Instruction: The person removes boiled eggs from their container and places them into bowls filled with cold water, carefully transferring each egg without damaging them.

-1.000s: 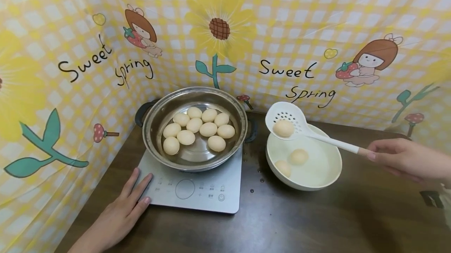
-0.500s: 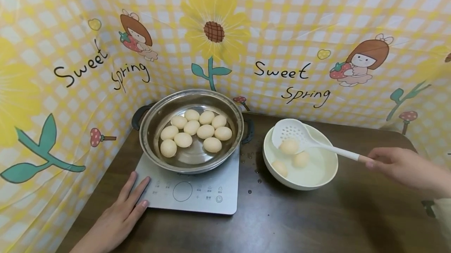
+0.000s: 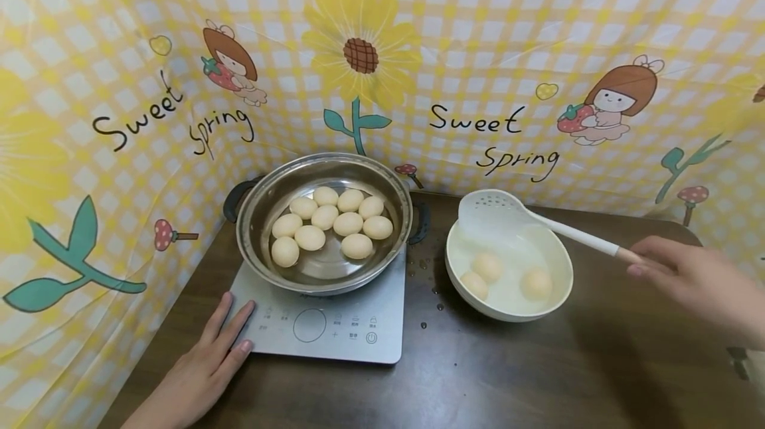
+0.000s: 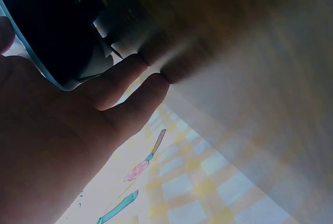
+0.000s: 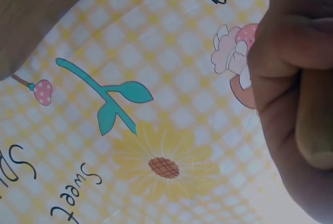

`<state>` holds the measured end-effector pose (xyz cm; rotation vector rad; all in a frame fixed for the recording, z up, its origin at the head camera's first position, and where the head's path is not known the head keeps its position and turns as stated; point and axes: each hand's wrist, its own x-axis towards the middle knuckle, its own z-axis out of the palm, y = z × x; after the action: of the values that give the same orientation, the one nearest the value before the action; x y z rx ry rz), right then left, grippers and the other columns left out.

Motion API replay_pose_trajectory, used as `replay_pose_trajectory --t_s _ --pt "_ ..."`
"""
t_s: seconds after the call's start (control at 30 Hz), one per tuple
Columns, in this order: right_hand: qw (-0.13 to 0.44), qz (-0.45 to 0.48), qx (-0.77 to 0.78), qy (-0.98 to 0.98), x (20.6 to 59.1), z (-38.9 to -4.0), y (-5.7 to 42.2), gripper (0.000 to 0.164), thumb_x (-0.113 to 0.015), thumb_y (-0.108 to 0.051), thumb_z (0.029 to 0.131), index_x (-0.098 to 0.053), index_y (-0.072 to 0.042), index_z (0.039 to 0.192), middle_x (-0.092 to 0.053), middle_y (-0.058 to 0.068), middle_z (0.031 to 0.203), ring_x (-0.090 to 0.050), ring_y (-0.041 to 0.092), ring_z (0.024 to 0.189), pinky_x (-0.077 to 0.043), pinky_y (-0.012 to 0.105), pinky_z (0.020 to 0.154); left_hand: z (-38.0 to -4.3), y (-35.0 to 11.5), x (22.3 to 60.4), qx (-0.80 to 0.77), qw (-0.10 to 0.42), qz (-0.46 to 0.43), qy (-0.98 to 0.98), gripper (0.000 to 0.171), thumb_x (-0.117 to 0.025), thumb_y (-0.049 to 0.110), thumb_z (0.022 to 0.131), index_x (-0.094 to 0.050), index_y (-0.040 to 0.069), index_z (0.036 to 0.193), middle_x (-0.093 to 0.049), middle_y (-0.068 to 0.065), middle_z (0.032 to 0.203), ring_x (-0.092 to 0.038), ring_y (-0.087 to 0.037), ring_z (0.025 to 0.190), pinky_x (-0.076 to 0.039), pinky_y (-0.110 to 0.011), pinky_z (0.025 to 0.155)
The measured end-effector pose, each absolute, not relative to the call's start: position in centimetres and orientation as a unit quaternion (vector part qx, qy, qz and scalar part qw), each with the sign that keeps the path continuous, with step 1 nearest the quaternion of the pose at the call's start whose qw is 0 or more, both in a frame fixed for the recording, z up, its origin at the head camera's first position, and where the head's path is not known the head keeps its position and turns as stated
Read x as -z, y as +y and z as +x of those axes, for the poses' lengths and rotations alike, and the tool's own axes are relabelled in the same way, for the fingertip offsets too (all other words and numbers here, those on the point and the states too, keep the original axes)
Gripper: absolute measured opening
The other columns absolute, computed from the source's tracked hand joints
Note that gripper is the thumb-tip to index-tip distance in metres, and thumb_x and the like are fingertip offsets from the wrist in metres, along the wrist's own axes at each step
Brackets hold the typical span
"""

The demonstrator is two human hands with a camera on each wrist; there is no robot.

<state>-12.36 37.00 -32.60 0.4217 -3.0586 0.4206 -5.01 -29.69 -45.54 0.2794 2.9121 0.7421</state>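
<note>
In the head view my right hand (image 3: 696,283) grips the wooden end of a white slotted spoon (image 3: 493,216). Its perforated bowl is tipped over the back rim of a cream bowl (image 3: 516,315) of water, and no egg shows on it. Three eggs (image 3: 536,283) lie in that water. In the right wrist view, fingers curl round the wooden handle (image 5: 317,125). My left hand (image 3: 194,369) rests with fingers spread at the left edge of a white induction cooktop (image 3: 358,343). On the cooktop stands a steel pot (image 3: 325,283) holding several eggs (image 3: 309,238).
The dark wooden table (image 3: 466,389) carries water drops (image 3: 424,325) between cooktop and bowl. A yellow checked cloth (image 3: 466,37) lines the back and left side, close behind the pot. Dark side handles (image 3: 420,223) stick out from the pot.
The slotted spoon came down to the bowl with one egg on it, then tipped and rose without it. That egg is now in the water with two others. My left hand stays put.
</note>
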Motion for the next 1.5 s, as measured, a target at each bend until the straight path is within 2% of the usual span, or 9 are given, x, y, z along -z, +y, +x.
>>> replay_pose_trajectory --t_s 0.2,0.37,0.53,0.6,0.77,0.93,1.2,1.4,1.5 --pt "0.082 0.15 -0.119 -0.978 31.4 -12.0 36.5 0.02 -0.07 -0.02 0.097 -0.064 -0.016 0.116 -0.05 -0.01 0.065 -0.03 0.004 0.042 -0.03 0.024 0.036 -4.9 -29.8 45.6 -0.249 0.063 0.09 0.962 0.061 -0.043 0.037 0.11 -0.021 0.019 0.163 0.004 -0.018 0.168 -0.032 -0.059 0.136 -0.041 -0.072 0.086" --pt "0.096 0.141 -0.128 -0.977 30.4 -11.9 35.5 0.019 -0.074 -0.021 0.095 -0.066 -0.02 0.112 -0.056 -0.01 0.067 -0.036 0.006 0.048 -0.03 0.028 0.043 -4.8 -29.8 45.5 -0.252 0.067 0.086 0.961 0.061 -0.042 0.039 0.11 -0.021 0.019 0.164 0.004 -0.018 0.168 -0.032 -0.059 0.136 -0.041 -0.072 0.085" --pt "0.084 0.146 -0.149 -0.974 29.6 -11.6 34.0 0.018 -0.073 -0.022 0.096 -0.066 -0.024 0.113 -0.061 -0.011 0.074 -0.037 0.005 0.05 -0.03 0.028 0.045 -4.9 -29.7 45.3 -0.25 0.064 0.089 0.962 0.061 -0.042 0.039 0.11 -0.021 0.02 0.163 0.002 -0.017 0.168 -0.034 -0.058 0.135 -0.042 -0.072 0.084" --pt "0.084 0.158 -0.147 -0.973 29.4 -11.6 33.1 0.019 -0.073 -0.023 0.096 -0.065 -0.027 0.113 -0.059 -0.011 0.074 -0.038 0.004 0.051 -0.03 0.028 0.046 -5.0 -29.6 45.3 -0.248 0.061 0.092 0.962 0.06 -0.043 0.039 0.11 -0.022 0.02 0.163 0.002 -0.018 0.168 -0.035 -0.058 0.135 -0.042 -0.073 0.084" --pt "0.123 0.237 -0.141 -0.953 29.0 -12.5 29.7 0.025 -0.078 -0.019 0.091 -0.066 -0.031 0.109 -0.064 -0.014 0.08 -0.049 0.0 0.06 -0.039 0.027 0.051 -5.0 -29.6 45.1 -0.25 0.068 0.09 0.962 0.061 -0.042 0.04 0.11 -0.021 0.021 0.164 0.003 -0.017 0.168 -0.033 -0.059 0.135 -0.04 -0.076 0.083" --pt "0.136 0.294 -0.161 -0.932 29.0 -13.7 26.0 0.03 -0.08 -0.012 0.088 -0.067 -0.026 0.112 -0.072 -0.013 0.094 -0.065 0.002 0.076 -0.048 0.028 0.06 -4.9 -29.6 45.0 -0.252 0.075 0.086 0.961 0.061 -0.041 0.041 0.11 -0.02 0.021 0.164 0.004 -0.018 0.168 -0.034 -0.06 0.134 -0.041 -0.075 0.081" --pt "0.217 0.384 -0.131 -0.888 30.1 -15.6 21.0 0.036 -0.083 -0.008 0.079 -0.065 -0.019 0.109 -0.068 -0.01 0.086 -0.055 0.004 0.059 -0.043 0.031 0.05 -4.7 -29.7 45.0 -0.256 0.072 0.087 0.96 0.061 -0.042 0.039 0.11 -0.021 0.019 0.164 0.003 -0.02 0.167 -0.035 -0.061 0.133 -0.042 -0.074 0.082" --pt "0.206 0.395 -0.109 -0.889 30.7 -16.3 19.1 0.031 -0.082 -0.011 0.083 -0.064 -0.021 0.106 -0.056 -0.012 0.076 -0.041 0.004 0.054 -0.038 0.028 0.047 -4.4 -29.7 44.9 -0.254 0.066 0.087 0.961 0.06 -0.043 0.037 0.11 -0.023 0.018 0.163 0.0 -0.02 0.167 -0.036 -0.059 0.133 -0.043 -0.073 0.082" --pt "0.198 0.396 -0.103 -0.891 30.8 -16.4 18.8 0.03 -0.083 -0.013 0.084 -0.064 -0.021 0.105 -0.056 -0.012 0.077 -0.041 0.004 0.054 -0.038 0.028 0.046 -4.5 -29.7 44.8 -0.253 0.064 0.088 0.961 0.059 -0.044 0.037 0.11 -0.025 0.018 0.162 -0.001 -0.02 0.167 -0.037 -0.059 0.133 -0.043 -0.073 0.08"
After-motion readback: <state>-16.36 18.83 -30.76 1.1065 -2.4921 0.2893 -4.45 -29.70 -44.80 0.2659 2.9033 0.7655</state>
